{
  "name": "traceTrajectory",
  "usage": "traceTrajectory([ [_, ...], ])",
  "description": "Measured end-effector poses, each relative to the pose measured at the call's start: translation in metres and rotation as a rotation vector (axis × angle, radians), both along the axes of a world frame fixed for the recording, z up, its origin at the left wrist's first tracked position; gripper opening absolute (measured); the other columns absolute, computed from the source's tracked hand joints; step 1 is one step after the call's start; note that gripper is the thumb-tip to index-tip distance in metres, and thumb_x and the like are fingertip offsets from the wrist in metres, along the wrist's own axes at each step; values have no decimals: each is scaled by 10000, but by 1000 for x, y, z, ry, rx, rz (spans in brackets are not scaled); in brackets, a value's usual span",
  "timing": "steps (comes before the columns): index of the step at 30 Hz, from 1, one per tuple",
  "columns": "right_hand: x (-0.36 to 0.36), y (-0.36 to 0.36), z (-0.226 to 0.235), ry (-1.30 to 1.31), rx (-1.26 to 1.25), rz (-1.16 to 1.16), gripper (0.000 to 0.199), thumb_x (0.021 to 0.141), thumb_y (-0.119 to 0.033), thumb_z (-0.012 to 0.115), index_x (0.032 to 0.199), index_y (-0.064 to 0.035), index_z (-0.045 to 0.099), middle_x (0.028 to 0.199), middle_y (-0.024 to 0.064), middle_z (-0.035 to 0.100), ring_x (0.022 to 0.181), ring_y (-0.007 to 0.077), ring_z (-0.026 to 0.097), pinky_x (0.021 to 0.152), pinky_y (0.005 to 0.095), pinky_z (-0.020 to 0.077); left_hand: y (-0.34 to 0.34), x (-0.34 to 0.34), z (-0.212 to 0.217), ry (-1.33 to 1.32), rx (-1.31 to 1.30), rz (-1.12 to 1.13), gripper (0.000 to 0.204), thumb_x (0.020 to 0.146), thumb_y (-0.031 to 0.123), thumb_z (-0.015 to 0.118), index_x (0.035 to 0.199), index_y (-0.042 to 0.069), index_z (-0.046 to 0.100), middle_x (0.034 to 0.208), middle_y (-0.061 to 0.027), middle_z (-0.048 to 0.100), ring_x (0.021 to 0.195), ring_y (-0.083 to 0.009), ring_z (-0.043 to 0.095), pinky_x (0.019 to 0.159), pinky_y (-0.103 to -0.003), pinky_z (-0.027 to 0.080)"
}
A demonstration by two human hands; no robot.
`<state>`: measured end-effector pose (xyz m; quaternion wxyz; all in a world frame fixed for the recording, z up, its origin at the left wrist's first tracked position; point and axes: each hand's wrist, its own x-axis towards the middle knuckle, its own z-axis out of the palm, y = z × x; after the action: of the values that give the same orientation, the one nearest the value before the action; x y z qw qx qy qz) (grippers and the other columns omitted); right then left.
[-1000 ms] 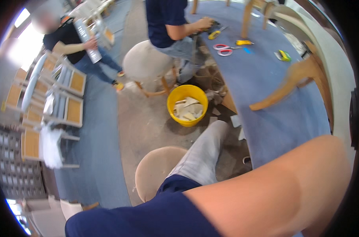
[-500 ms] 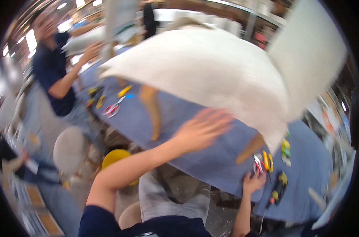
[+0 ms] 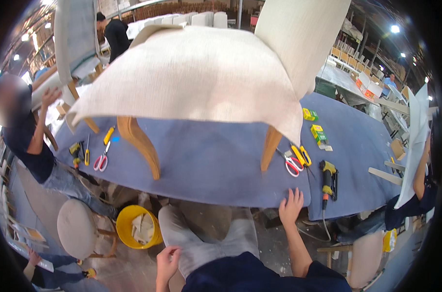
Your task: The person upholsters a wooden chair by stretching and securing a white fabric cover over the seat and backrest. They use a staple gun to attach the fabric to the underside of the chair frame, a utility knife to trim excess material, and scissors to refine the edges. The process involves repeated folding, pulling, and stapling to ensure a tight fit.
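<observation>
On the blue-grey covered table stands a chair with an off-white fabric seat cover [image 3: 191, 78], a tall backrest [image 3: 301, 39] and curved wooden front legs [image 3: 138, 146]. The fabric hangs loosely over the seat front, its corners dangling. My right hand [image 3: 291, 207] rests on the table's near edge, fingers spread, holding nothing. Just beyond it lie red-and-white scissors [image 3: 294, 166] and yellow-handled tools [image 3: 302, 155]. Low beside my left thigh is my left hand [image 3: 167, 263], away from the chair, fingers loosely bent with nothing visible in them.
A yellow-and-black staple gun [image 3: 329, 180] with a hose and small green-yellow boxes [image 3: 319, 135] lie at the right. More scissors [image 3: 101, 160] and tools lie at the left. A yellow bucket [image 3: 128, 214] of scraps and a round-backed chair [image 3: 77, 228] stand on the floor. Co-workers stand on both sides.
My left hand has come off the front of the seat fabric down beside my thigh. My right hand has moved from by the scissors to the table edge. The view has turned right.
</observation>
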<state>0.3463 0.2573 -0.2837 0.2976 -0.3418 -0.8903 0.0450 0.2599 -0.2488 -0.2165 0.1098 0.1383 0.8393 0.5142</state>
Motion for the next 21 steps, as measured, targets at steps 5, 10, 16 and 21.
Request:
traceTrajectory([
  [5,-20,-25,-9,-137,-31,-12,551,945,-250,572,1480,-121,531,1584,191,457,1501,446,326,1206,671,190,42,11,-16,-4,-69,-414,182,980,194,656,1011,31,732,870,-172,726,763,-310,702,717,-391,547],
  [10,5,-41,-18,-64,75,187,518,1028,-285,524,1524,-139,494,1608,172,434,1507,420,337,1233,618,197,62,4,-88,270,-204,-224,149,953,221,643,939,95,721,744,-171,679,678,-361,675,641,-454,525],
  [16,20,-44,-15,-91,164,315,710,900,-249,680,1558,-131,439,1607,194,423,1491,419,360,1231,585,228,51,26,-86,322,-139,-170,160,947,220,647,946,92,744,765,-138,710,695,-320,698,661,-445,539],
  [21,11,-27,-2,-121,108,391,624,913,-305,700,1481,-104,534,1539,231,495,1431,444,433,1174,574,338,36,29,-96,335,-87,-210,169,913,219,645,984,101,744,892,-163,738,850,-386,710,764,-509,561],
])
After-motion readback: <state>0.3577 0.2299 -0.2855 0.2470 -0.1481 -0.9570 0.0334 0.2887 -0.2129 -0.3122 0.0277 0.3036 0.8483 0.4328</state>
